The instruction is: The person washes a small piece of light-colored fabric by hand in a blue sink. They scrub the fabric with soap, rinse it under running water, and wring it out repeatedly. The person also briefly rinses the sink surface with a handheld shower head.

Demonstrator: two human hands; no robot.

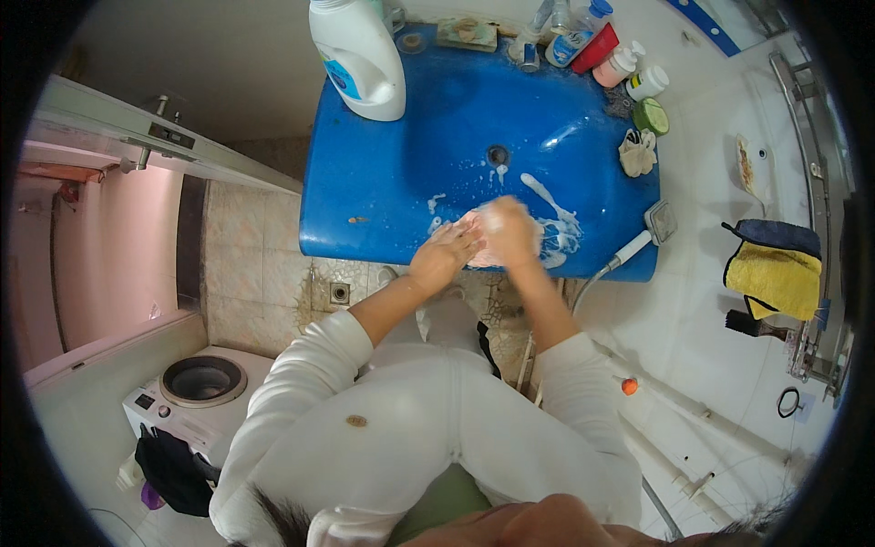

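Observation:
A soapy pale pink cloth [484, 254] lies on the front rim of the blue washbasin [369, 178]. My left hand [446, 251] holds its left part down, fingers stretched over the fabric. Curled onto the cloth from the right is my right hand [509, 232], blurred by motion, so its fingers are not distinct. White suds [557, 222] streak the basin beside the right hand, and some foam reaches the drain [497, 156].
A white detergent jug [362, 65] stands on the basin's left. Several bottles, a red tube [595, 49] and a faucet [530, 55] line the back. At right lie a wadded pale cloth [638, 152] and a shower head [660, 222]. A washing machine [198, 403] is at lower left.

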